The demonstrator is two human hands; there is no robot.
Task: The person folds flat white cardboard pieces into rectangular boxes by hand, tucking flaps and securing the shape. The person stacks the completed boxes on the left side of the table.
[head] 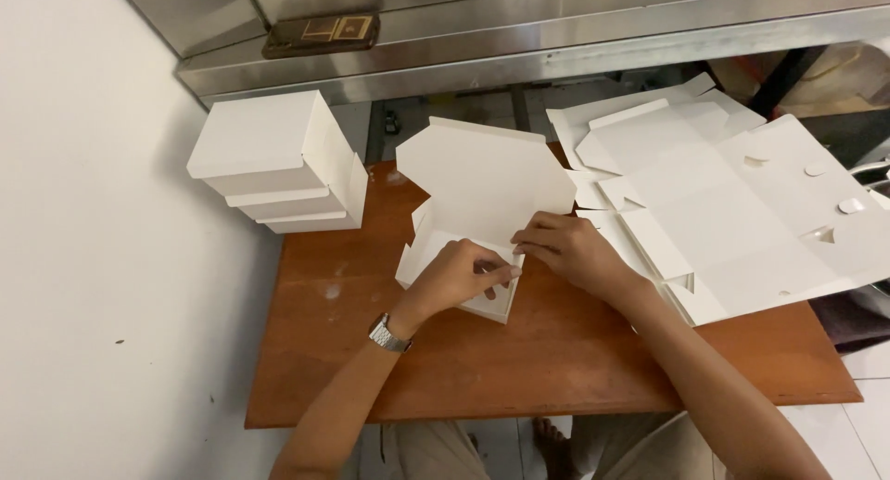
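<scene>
Here, both hands' fingers [505,269] pinch the half-folded box [464,257], lid [482,179] upright.

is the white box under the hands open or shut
Open. The box has its lid flap standing up behind the tray, and both the left hand and right hand pinch its front corner.

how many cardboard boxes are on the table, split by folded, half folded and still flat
Finished white boxes, stacked at the left: 3
Half-folded box, under both hands: 1
Flat box blanks, piled at the right: overlapping, count unclear
Total formed boxes: 4
</scene>
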